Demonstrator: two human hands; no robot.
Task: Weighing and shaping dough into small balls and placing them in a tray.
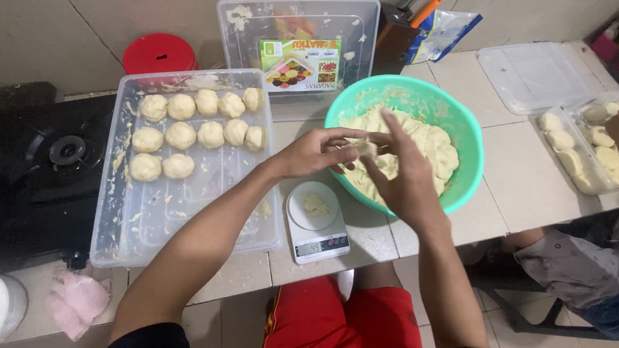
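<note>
In the head view, both hands meet over the near rim of the green bowl (469, 169) of dough. The left hand (316, 151) curls its fingers partly closed and pinches a small dough piece (367, 149). The right hand (403, 174) lies flatter, fingers extended, touching the same piece from the other side. Just below them sits a white scale (317, 222); left of the left hand, a clear tray (109, 212) holds dough balls (181, 135) on the surface (522, 174).

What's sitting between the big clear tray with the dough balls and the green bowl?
In the head view, a small white kitchen scale with a bit of dough on it sits between the clear tray and the green bowl.
</note>
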